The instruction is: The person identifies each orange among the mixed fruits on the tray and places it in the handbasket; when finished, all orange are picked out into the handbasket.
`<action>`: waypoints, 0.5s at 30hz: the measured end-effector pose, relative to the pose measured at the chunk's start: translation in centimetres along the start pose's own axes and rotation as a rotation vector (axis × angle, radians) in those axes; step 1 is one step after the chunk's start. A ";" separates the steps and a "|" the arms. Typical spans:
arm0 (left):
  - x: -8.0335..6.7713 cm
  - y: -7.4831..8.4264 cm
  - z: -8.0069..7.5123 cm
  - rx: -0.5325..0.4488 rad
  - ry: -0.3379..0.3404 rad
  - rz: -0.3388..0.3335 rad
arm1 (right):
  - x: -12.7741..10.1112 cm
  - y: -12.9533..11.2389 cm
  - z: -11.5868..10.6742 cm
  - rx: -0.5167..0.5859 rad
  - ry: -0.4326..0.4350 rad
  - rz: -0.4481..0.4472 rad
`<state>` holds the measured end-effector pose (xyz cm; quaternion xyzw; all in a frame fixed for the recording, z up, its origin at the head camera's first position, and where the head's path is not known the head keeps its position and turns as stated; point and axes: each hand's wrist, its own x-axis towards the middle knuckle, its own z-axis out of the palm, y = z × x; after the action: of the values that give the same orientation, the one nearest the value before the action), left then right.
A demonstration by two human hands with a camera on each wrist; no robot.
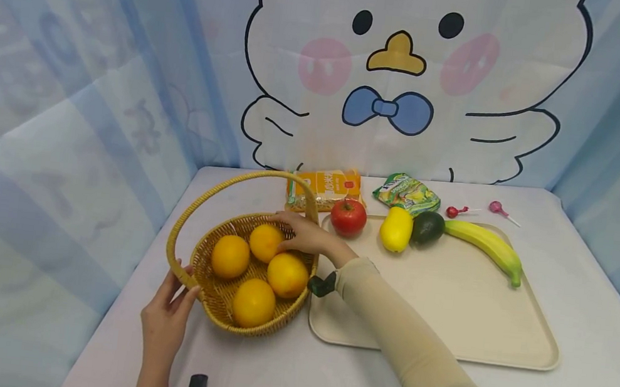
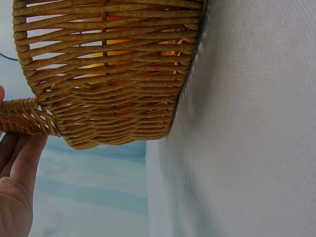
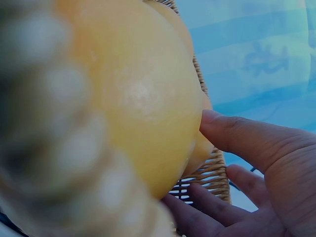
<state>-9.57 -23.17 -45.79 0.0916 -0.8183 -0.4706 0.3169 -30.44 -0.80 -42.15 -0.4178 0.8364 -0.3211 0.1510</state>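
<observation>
A wicker basket (image 1: 250, 329) with a tall hoop handle (image 1: 220, 187) stands left of a tray and holds several oranges. My left hand (image 1: 183, 281) pinches the base of the handle at the basket's near-left side. In the left wrist view its fingers (image 2: 17, 168) lie against the handle under the basket wall (image 2: 113, 74). My right hand (image 1: 282, 231) reaches over the far rim and grips the far orange (image 1: 265, 242). In the right wrist view the thumb and fingers of that hand (image 3: 190, 158) close round this orange (image 3: 200, 148), behind a nearer, blurred orange (image 3: 138, 98).
A beige tray (image 1: 445, 308) right of the basket carries a tomato (image 1: 348, 216), a yellow fruit (image 1: 396, 229), an avocado (image 1: 428, 228) and a banana (image 1: 486, 242). Behind lie two snack packs (image 1: 324, 189) (image 1: 408, 192) and two lollipops (image 1: 457, 211) (image 1: 497, 208). Curtains close in the table.
</observation>
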 end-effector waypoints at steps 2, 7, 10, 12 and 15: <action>0.0 0.0 0.0 -0.002 0.000 0.000 | 0.1 0.1 0.0 0.015 -0.008 0.011; 0.0 0.0 0.0 -0.002 0.000 0.003 | 0.1 -0.1 0.0 0.009 -0.006 0.020; 0.0 0.1 0.0 -0.010 -0.001 -0.001 | 0.0 -0.1 -0.1 0.013 -0.005 0.025; 0.0 0.1 0.0 -0.016 -0.003 -0.003 | 0.0 -0.1 0.0 0.021 -0.007 0.026; -0.1 0.0 0.0 -0.021 -0.002 -0.004 | 0.0 0.0 0.0 0.025 -0.013 0.027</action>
<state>-9.54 -23.11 -45.80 0.0893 -0.8135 -0.4799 0.3160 -30.45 -0.84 -42.10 -0.4068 0.8367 -0.3270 0.1658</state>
